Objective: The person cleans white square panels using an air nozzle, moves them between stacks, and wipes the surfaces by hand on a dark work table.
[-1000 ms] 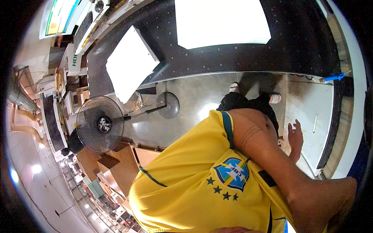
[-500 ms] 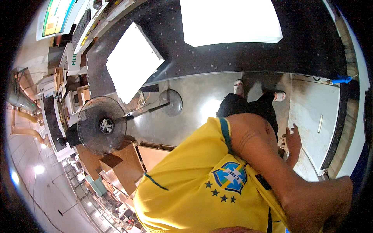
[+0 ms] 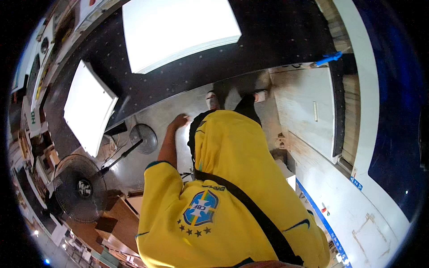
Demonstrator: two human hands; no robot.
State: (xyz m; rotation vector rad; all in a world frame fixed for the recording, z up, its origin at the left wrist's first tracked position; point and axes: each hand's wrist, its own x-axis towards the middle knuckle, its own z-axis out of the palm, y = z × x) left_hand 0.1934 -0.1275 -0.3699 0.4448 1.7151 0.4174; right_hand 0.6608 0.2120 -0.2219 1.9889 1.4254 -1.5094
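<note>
My left hand (image 3: 180, 120) hangs beside my body over the grey floor, short of the dark table's edge. Its fingers look loosely bent and apart, and nothing shows in them. My right hand is out of sight, hidden by the yellow shirt (image 3: 232, 147) or outside the picture. A black strap (image 3: 261, 221) runs diagonally across the shirt. Nearest my left hand, beyond the table edge, lies a large stack of white sheets or panels (image 3: 178, 35). A smaller white stack (image 3: 89, 105) juts over the table's edge on the left.
The black dotted table (image 3: 286, 31) curves across the front. A standing fan (image 3: 82, 190) is at left, its round base (image 3: 144, 137) on the floor. On the right are a white cabinet (image 3: 308, 107), a blue fitting (image 3: 328, 59) and a long white panel (image 3: 344, 210). Brown boxes (image 3: 120, 223) stand lower left.
My left arm, bent across my chest toward the right, has swung down to my left side. The right hand has left view. The strap shows across my chest, and the scene has shifted left.
</note>
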